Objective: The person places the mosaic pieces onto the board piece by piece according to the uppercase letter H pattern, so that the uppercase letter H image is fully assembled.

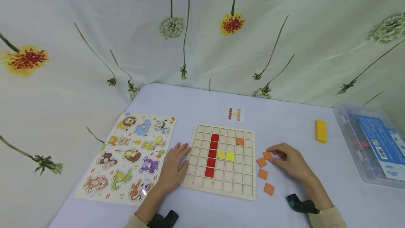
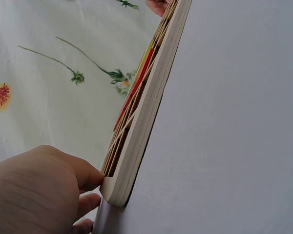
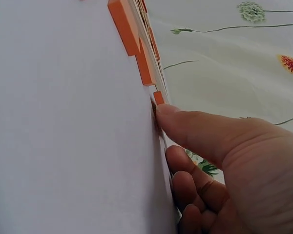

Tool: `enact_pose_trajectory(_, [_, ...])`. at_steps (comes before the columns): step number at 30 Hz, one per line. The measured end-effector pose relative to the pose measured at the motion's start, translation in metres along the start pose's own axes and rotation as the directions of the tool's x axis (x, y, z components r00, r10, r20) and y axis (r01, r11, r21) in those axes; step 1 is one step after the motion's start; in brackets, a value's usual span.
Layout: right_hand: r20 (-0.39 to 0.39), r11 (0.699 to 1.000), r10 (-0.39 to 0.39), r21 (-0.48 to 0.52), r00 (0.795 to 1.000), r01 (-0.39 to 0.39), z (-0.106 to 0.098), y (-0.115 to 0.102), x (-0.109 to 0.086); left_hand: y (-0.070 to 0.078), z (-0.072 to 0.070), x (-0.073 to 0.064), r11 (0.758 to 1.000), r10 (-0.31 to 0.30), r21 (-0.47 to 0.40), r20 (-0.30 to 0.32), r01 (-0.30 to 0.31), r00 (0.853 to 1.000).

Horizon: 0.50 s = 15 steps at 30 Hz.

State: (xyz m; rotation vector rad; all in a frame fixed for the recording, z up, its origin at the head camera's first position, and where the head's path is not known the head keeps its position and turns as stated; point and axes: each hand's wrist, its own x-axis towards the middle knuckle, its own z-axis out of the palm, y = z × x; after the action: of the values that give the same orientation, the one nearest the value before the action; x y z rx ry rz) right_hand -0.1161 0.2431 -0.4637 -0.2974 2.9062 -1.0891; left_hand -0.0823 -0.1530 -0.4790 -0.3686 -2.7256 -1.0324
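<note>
Judging by the card (image 1: pixel 233 114), which is set toward the table's (image 1: pixel 190 105) far edge and printed with a red column, a yellow bridge and an orange column, most of the pattern seems to be laid on the board (image 1: pixel 227 176). Five red tiles (image 1: pixel 211 153) are lined up nearer its left edge, two yellow tiles (image 1: pixel 221 154) are joined to their middle, and one orange tile (image 1: pixel 239 141) is seated near the far right corner. The rest of the orange column appears to be left: three loose tiles (image 1: pixel 262 174) are scattered just off the board's right edge, beside a fourth tile (image 1: pixel 267 155) pinched by the right hand's (image 1: pixel 292 161) thumb and index finger; whether it is lifted cannot be told. Well apart, the left hand (image 1: pixel 172 166) is spread, the board's left edge touched by its thumb.
</note>
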Motion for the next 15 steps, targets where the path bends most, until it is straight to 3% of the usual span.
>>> enact_pose_trajectory(6, [-0.019, 0.997, 0.071, 0.012, 0.997, -0.071, -0.010, -0.013, 0.000, 0.001, 0.000, 0.002, 1.000, 0.005, -0.008, 0.000, -0.005, 1.000])
enact_pose_trajectory(15, [0.020, 0.999, 0.038, 0.004, 0.999, -0.038, -0.018, -0.053, 0.013, 0.000, 0.000, 0.001, 1.000, 0.009, 0.001, -0.016, -0.009, 1.000])
